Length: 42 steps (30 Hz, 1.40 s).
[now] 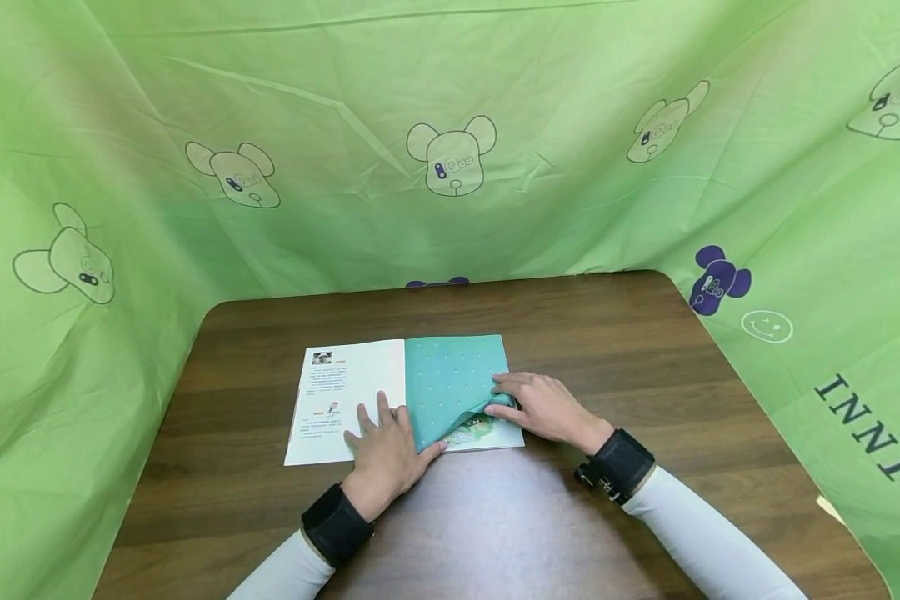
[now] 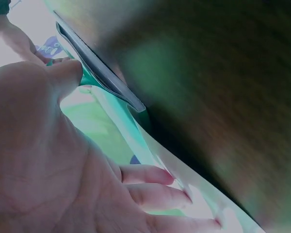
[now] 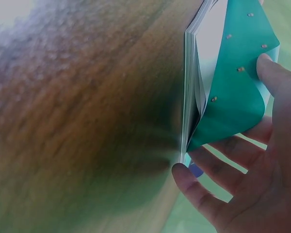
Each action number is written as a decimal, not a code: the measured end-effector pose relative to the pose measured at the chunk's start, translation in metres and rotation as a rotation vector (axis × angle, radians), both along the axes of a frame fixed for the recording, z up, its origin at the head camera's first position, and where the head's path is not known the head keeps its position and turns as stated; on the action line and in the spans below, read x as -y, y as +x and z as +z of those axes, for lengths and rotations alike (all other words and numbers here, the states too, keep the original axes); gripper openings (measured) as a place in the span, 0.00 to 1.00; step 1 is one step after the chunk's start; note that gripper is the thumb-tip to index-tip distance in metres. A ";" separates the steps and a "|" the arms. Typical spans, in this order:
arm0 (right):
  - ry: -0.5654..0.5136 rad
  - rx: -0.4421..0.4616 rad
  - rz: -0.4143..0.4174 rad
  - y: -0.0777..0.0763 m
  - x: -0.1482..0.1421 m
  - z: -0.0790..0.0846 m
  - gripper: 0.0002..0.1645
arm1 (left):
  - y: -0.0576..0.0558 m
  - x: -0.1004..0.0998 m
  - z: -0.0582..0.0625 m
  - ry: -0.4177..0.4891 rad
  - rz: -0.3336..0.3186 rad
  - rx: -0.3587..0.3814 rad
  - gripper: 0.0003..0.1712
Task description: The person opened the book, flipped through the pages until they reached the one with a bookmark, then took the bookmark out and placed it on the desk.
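An open book (image 1: 356,367) lies on the table, its left page white with small printed text and two small pictures. The teal page (image 1: 450,371) with pale dots forms its right side. That page's lower right part is lifted and curled, baring part of a page with a green picture (image 1: 474,428) below. My left hand (image 1: 385,450) rests with spread fingers on the lower middle of the book, thumb toward the bottom edge of the teal page. My right hand (image 1: 543,407) pinches the teal page's outer edge; in the right wrist view the thumb (image 3: 271,70) presses against the teal sheet (image 3: 240,82).
The brown wooden table (image 1: 607,333) extends around the book. A green cloth (image 1: 330,192) with bear-head drawings hangs behind the table and along both sides. Black bands (image 1: 337,525) are on both wrists, over white sleeves.
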State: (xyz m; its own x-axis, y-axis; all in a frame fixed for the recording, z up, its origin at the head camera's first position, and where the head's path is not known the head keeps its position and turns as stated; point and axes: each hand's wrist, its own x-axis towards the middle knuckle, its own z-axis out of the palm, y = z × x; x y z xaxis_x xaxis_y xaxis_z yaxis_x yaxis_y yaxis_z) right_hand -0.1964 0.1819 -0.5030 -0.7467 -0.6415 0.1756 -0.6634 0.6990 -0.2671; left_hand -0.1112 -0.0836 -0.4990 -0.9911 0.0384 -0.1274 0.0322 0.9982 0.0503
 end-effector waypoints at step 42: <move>0.077 0.013 0.125 0.014 -0.009 -0.002 0.45 | -0.007 0.020 0.007 0.242 0.035 -0.156 0.60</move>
